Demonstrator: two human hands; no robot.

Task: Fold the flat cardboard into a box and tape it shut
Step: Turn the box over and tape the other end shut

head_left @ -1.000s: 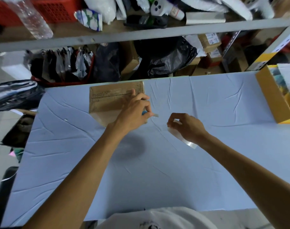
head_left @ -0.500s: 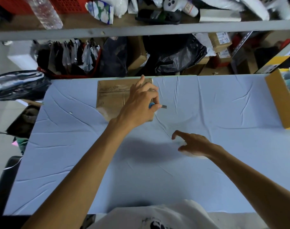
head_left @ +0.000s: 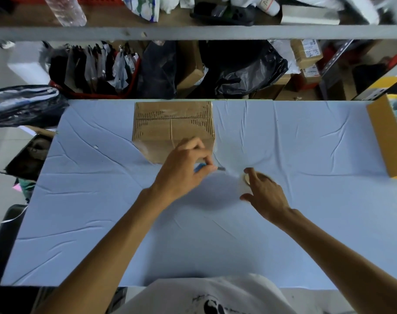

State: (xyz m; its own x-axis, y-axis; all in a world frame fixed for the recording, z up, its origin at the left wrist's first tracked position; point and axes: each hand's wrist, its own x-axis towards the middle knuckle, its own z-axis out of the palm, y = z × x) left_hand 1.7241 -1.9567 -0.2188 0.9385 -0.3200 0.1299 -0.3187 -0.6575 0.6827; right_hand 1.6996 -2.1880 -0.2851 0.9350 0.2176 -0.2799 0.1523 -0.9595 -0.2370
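Hands first: the left hand (head_left: 184, 168) pinches a small blue-handled cutter (head_left: 207, 167); the right hand (head_left: 264, 191) is spread over a tape roll (head_left: 249, 181) on the table (head_left: 306, 223). One cardboard box (head_left: 173, 128), already folded, sits at the far edge. Its top seam looks taped; any further taping seems left. One yellow box (head_left: 387, 137) stands at the right.

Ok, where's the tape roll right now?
In the head view the tape roll lies on the blue table cover, under the right hand, just right of the left hand's cutter.
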